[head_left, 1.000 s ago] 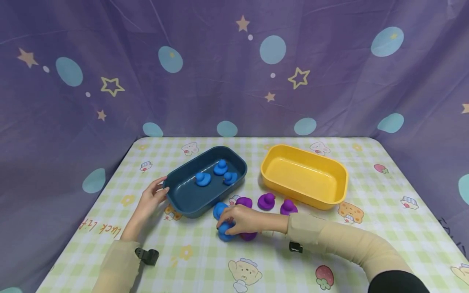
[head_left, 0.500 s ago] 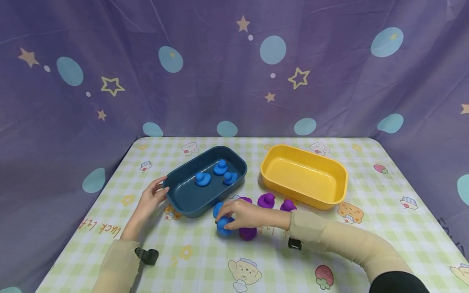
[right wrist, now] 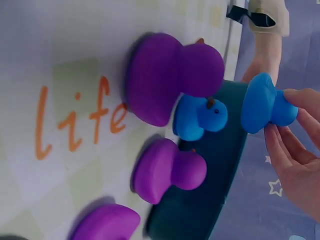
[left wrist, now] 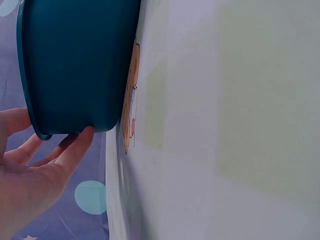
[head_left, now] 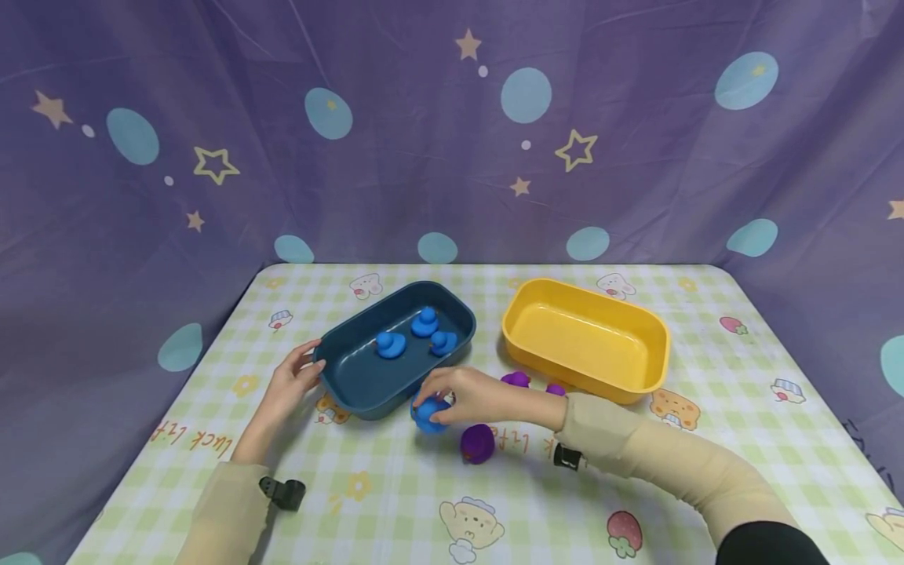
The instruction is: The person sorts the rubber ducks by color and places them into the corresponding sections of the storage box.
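Observation:
My left hand (head_left: 291, 378) grips the near left end of a dark teal tray (left wrist: 80, 65), its fingers at the rim and end wall. Inside that tray sit three blue toy ducks (head_left: 391, 345). My right hand (head_left: 462, 395) pinches another blue toy duck (right wrist: 257, 105) by its head between thumb and fingers, raised off the cloth just in front of the tray. Below it, a further blue duck (right wrist: 192, 119) stands on the table among purple toy ducks (right wrist: 155, 80); the right hand mostly hides this group in the head view.
A yellow tray (head_left: 589, 341) stands right of the teal one, with nothing in it. Purple ducks (head_left: 517, 379) lie along its near side, partly behind the right wrist. One purple duck (head_left: 478, 444) sits nearer the front on the checked tablecloth (head_left: 395, 518). A patterned curtain (head_left: 424, 157) closes off the back.
My right hand has lifted the blue duck and carried it a little away from me, towards the teal tray. The nearer purple duck is uncovered. My left hand has stayed on the tray.

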Tool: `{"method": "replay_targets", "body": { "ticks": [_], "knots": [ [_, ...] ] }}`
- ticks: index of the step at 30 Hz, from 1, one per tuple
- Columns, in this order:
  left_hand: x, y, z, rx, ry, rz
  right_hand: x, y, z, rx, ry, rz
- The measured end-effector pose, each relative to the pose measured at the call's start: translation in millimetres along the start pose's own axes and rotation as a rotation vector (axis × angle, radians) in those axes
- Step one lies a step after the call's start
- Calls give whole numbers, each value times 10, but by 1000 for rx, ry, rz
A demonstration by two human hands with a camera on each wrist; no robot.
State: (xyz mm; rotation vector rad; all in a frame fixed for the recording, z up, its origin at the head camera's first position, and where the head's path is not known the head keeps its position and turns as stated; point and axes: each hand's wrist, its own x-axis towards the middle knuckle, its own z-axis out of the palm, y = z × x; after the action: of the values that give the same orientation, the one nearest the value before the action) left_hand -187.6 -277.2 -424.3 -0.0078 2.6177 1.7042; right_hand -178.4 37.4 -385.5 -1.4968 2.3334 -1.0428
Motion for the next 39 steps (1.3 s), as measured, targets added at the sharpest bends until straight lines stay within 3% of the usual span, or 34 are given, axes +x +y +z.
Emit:
{"method": "replay_targets", "body": {
  "ticks": [13,39],
  "knots": [
    [4,-2,3,1,5,6,131,-19,-154,15,51,-71],
    [3,1,9,7,10,4,498,77,-341,-9,74,36]
  ]
}}
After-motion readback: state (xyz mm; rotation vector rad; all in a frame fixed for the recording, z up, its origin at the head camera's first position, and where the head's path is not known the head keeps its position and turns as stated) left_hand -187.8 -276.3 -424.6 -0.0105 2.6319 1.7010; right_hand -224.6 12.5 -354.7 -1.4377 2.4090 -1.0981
